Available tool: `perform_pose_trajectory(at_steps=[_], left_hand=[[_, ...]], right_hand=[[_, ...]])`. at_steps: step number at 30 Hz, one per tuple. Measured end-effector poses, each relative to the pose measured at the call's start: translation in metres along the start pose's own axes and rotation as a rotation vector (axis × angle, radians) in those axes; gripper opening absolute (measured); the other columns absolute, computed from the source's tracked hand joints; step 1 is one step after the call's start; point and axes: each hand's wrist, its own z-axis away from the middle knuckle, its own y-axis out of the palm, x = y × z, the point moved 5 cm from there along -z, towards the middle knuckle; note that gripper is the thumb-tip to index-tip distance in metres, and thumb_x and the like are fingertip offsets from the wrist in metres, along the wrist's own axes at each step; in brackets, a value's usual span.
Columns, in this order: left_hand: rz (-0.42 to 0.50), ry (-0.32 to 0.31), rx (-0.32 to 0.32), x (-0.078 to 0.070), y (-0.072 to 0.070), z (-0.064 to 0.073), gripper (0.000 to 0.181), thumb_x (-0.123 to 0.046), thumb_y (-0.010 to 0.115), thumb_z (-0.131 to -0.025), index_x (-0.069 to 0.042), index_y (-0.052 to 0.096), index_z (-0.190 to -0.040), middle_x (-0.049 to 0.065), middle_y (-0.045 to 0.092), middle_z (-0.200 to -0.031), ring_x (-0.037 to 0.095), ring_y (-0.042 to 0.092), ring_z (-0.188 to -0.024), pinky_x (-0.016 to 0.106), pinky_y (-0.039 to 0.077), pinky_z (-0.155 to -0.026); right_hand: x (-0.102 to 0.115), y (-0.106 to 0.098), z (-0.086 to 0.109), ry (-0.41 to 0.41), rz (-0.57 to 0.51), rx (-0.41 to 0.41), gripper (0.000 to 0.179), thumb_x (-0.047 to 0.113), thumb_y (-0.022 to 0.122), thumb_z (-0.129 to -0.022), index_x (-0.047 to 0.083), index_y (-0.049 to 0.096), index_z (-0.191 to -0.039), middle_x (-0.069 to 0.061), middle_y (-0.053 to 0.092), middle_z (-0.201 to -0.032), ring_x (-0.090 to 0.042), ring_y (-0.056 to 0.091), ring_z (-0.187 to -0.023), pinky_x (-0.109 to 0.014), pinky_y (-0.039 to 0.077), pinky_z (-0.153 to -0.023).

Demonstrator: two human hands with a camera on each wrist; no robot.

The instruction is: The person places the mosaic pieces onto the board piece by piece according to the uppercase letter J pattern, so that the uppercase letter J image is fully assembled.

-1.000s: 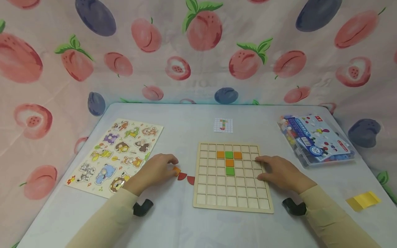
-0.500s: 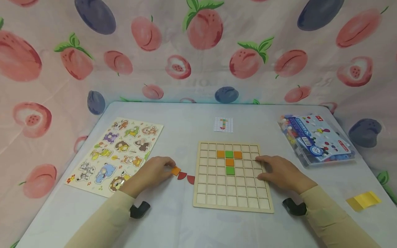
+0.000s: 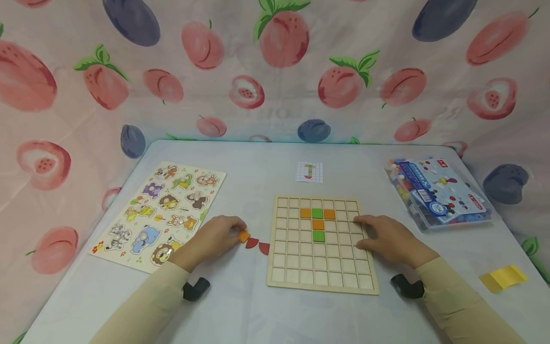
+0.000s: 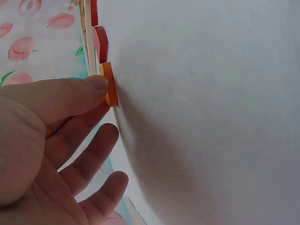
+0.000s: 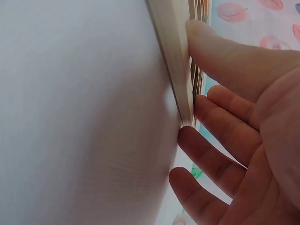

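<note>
Between thumb and fingers, my left hand [image 3: 215, 239] pinches an orange square tile [image 4: 110, 84] low over the table, left of the board. Two red quarter-circle tiles [image 3: 252, 243] lie in a row between that tile and the board. The light wooden grid board [image 3: 296, 276] holds orange and green square tiles [image 3: 318, 224] in a T-like arrangement. At the board's right edge, my right hand [image 3: 388, 237] rests its thumb and index finger on the rim. In the right wrist view, the thumb [image 5: 201, 40] lies on the board's top and the other fingers are loosely bent.
A small printed pattern card [image 3: 309, 172] lies behind the board. To the left is an animal picture puzzle [image 3: 142, 215], partly under the left forearm. A clear plastic box of colourful pieces [image 3: 438, 193] stands at the back right, with a folded yellow paper [image 3: 502, 278] nearer.
My left hand shifted slightly left and then back right, and more of the orange tile shows than one second ago. My right hand stays at the board's edge.
</note>
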Motion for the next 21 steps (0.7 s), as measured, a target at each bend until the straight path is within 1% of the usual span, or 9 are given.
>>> perform_pose_trajectory(at_steps=[4,12,21], left_hand=[[-0.002,0.001,0.002,0.0000,0.0002,-0.0005,0.024,-0.005,0.075,-0.087,-0.008,0.072,-0.111,0.001,0.071,-0.108,0.027,0.061,-0.113,0.044,0.045,-0.101],[-0.005,-0.029,0.000,0.0041,-0.0013,0.0004,0.023,-0.006,0.075,-0.088,-0.008,0.072,-0.111,0.001,0.070,-0.108,0.026,0.061,-0.112,0.044,0.046,-0.101],[-0.012,-0.035,-0.003,0.0060,-0.0031,0.0021,0.022,-0.007,0.075,-0.088,-0.008,0.072,-0.109,0.002,0.070,-0.107,0.026,0.061,-0.109,0.043,0.046,-0.100]], right_hand=[[0.0001,0.0002,0.0001,0.008,-0.001,0.001,0.064,0.033,0.077,-0.089,0.004,0.055,-0.141,-0.025,0.053,-0.141,-0.048,0.045,-0.130,-0.062,0.036,-0.104],[-0.0003,0.0005,0.0000,0.013,-0.002,-0.004,0.064,0.031,0.077,-0.088,0.003,0.055,-0.141,-0.024,0.053,-0.141,-0.048,0.045,-0.130,-0.062,0.035,-0.104],[-0.0013,0.0007,0.0004,0.017,0.003,-0.008,0.064,0.029,0.077,-0.088,0.003,0.054,-0.141,-0.025,0.053,-0.141,-0.049,0.045,-0.130,-0.063,0.035,-0.104]])
